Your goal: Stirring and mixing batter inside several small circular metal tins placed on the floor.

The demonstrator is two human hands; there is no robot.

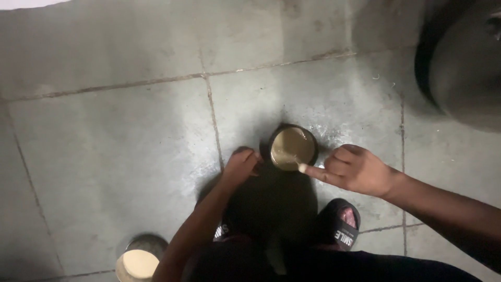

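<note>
Bowl: small dark round bowl [293,148] standing upright on the grey tiled floor [120,146], just ahead of the person's feet, near a grout line.
Contents: pale beige, creamy liquid [290,144] covering the inside of the bowl.
Left hand: left hand [240,166] rests against the bowl's left rim, fingers curled onto the edge; grip pressed to the rim, though how tightly it pinches cannot be told.
Right hand: right hand [357,169] sits just right of the bowl, index finger stretched out to the bowl's lower right rim, fingertip coated in the pale mix; the other fingers are folded in, grip closed on nothing visible.
Feet: dark slide sandal [342,224] on the right foot just behind the bowl; the other sandal is mostly hidden under the left forearm.
Second container: round metal container [140,259] with a similar pale filling, lower left, well apart from the bowl.
Far right: large dark rounded vessel [462,62] at the upper right edge, only partly in view.
</note>
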